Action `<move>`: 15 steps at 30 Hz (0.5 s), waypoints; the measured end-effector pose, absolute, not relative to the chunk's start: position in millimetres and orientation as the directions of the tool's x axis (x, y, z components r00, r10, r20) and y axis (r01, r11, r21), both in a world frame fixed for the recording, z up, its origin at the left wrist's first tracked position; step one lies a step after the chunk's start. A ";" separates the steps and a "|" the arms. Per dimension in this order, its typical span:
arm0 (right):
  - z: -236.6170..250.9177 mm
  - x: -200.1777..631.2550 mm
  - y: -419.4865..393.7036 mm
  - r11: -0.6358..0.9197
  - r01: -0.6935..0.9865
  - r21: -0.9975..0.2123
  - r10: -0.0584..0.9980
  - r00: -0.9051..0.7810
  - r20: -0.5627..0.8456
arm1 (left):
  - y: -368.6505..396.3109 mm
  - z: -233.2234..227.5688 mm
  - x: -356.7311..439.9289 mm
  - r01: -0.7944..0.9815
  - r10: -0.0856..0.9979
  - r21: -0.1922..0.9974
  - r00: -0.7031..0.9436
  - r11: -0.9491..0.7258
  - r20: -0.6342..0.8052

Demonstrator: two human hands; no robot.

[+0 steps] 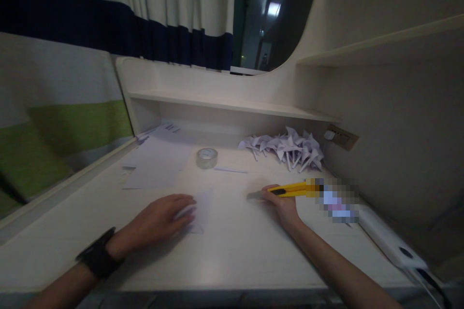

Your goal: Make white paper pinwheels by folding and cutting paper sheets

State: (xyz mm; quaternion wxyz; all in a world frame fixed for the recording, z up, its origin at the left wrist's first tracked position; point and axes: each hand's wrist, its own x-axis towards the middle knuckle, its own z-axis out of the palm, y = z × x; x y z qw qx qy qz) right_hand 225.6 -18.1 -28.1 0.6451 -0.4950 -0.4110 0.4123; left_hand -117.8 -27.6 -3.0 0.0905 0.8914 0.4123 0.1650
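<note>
Now the left hand (159, 219) lies flat, fingers spread, pressing a small paper piece (201, 210) at lower centre of the desk (232, 260). The right hand (284, 205), fingers wrapped around a yellow utility knife (290, 189), sits right of centre; the blade seems extended, though blur hides it. Cutting well needs firm pressure and fingertips clear. Open room lies between the hands; folded paper shapes (286, 149) and a tape roll (207, 158) crowd farther up.

Matt white paper sheet (201, 210) on the smooth, faintly glossy pale surface (235, 251). Yellow plastic cutter (290, 189) with a dull metal blade. Clear, shiny tape roll (207, 158); folded paper pinwheels (290, 149); striped cloth curtain (108, 19).
</note>
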 end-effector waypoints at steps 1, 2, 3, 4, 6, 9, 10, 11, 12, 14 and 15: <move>-28.3 225.6 -17.9 0.171 -0.128 -0.977 0.940 0.317 0.123 | -29.6 -4.3 -120.1 0.709 0.764 0.286 0.610 -0.645 0.209; -28.6 225.7 -17.6 0.170 -0.132 -0.977 0.942 0.313 0.121 | -31.9 -5.8 -122.3 0.710 0.760 0.272 0.621 -0.650 0.195; -29.0 225.7 -17.3 0.165 -0.134 -0.977 0.943 0.312 0.117 | -34.4 -7.3 -123.9 0.707 0.751 0.256 0.635 -0.659 0.182; -29.5 225.7 -17.1 0.160 -0.135 -0.978 0.943 0.312 0.111 | -36.8 -8.6 -125.0 0.704 0.743 0.241 0.647 -0.669 0.171; -30.5 225.8 -16.9 0.152 -0.132 -0.980 0.945 0.308 0.105 | -40.8 -10.4 -125.2 0.700 0.734 0.220 0.660 -0.679 0.162; -32.1 226.5 -17.3 0.145 -0.124 -0.982 0.950 0.294 0.104 | -43.4 -11.0 -122.0 0.701 0.728 0.198 0.665 -0.685 0.167; -32.6 226.9 -17.4 0.146 -0.124 -0.982 0.951 0.293 0.104 | -43.4 -11.1 -120.6 0.699 0.725 0.190 0.667 -0.689 0.173; -32.9 227.3 -17.4 0.146 -0.122 -0.982 0.950 0.294 0.104 | -43.2 -11.4 -119.3 0.697 0.720 0.182 0.668 -0.694 0.187; -33.1 227.6 -17.4 0.146 -0.117 -0.982 0.949 0.297 0.105 | -42.8 -11.9 -118.2 0.696 0.716 0.173 0.667 -0.697 0.205; -33.2 228.1 -17.2 0.147 -0.101 -0.984 0.948 0.297 0.111 | -42.1 -13.2 -116.7 0.688 0.701 0.151 0.671 -0.710 0.243; -33.2 228.2 -17.0 0.149 -0.092 -0.985 0.949 0.294 0.116 | -42.1 -13.6 -116.4 0.679 0.689 0.140 0.678 -0.721 0.257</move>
